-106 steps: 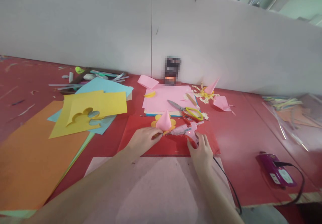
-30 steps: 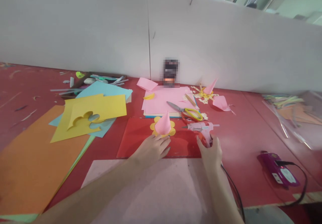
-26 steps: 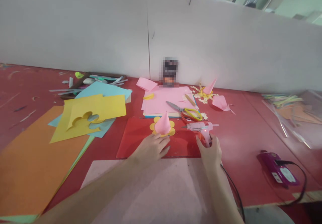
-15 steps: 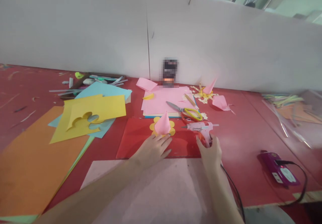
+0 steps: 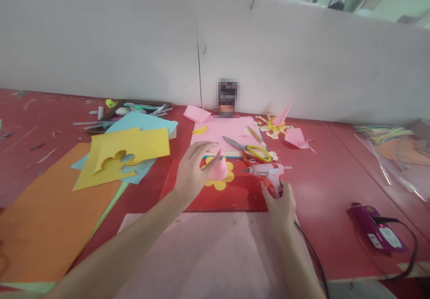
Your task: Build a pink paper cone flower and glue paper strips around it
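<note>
A pink paper cone (image 5: 220,169) stands on a yellow paper flower (image 5: 220,185), which lies on a red board (image 5: 208,200). My left hand (image 5: 195,167) is at the cone's left side, thumb in front of it and fingers arched and apart; whether it touches the cone I cannot tell. My right hand (image 5: 281,199) is closed around the handle of a pink glue gun (image 5: 268,171) lying on its side, nozzle pointing left. Scissors (image 5: 247,147) with yellow and red handles lie just behind the glue gun.
Yellow sheets (image 5: 148,144) with flower cut-outs and orange paper (image 5: 57,209) lie at left. Another pink cone (image 5: 281,116) sits on a yellow piece at the back. At right are a purple extension socket (image 5: 379,229) and its cord. A white partition (image 5: 134,44) stands behind.
My left hand has risen from in front of the flower to the cone's left side, with thumb and fingers now spread apart. My right hand stays on the glue gun.
</note>
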`<state>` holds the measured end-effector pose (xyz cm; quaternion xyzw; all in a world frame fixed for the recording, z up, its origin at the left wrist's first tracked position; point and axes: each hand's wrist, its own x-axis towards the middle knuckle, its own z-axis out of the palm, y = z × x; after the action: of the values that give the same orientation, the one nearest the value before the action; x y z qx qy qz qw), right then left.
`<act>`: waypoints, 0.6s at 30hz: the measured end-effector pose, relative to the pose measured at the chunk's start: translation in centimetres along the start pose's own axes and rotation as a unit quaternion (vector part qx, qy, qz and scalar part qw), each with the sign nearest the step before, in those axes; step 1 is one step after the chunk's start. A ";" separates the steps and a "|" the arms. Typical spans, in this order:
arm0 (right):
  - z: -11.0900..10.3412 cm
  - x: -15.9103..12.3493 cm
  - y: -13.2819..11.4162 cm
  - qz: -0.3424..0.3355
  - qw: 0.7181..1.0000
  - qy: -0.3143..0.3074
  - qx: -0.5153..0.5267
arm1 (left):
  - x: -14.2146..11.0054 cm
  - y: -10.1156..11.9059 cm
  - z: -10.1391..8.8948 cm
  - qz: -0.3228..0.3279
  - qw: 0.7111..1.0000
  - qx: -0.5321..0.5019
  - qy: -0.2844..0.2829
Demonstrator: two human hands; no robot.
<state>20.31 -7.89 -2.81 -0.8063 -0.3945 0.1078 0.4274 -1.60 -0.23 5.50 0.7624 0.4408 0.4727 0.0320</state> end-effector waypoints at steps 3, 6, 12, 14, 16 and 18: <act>-0.1 0.0 -0.2 0.005 1.000 -0.003 0.001 | 0.5 0.5 1.1 0.033 0.999 0.007 -0.018; -0.2 -0.1 -0.6 0.004 1.000 -0.004 -0.003 | 0.7 0.7 1.7 0.053 0.998 0.017 -0.002; -0.4 -0.2 -1.0 0.006 1.000 -0.010 0.007 | 2.2 0.8 0.4 0.030 0.999 0.004 0.030; -0.3 -0.1 -0.9 0.002 1.000 -0.008 0.007 | 2.7 0.7 -0.2 0.031 0.999 0.005 0.020; -0.3 -0.1 -0.9 0.003 1.000 -0.009 0.003 | 2.9 0.6 -0.4 0.031 0.999 0.007 0.006; -0.4 -0.1 -1.0 0.007 1.000 -0.011 -0.006 | 2.9 0.5 -0.4 0.027 0.999 0.013 -0.013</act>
<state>19.92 -7.85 -1.83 -0.8103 -0.3942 0.1175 0.4174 -1.10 1.35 7.93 0.7808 0.4255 0.4573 0.0146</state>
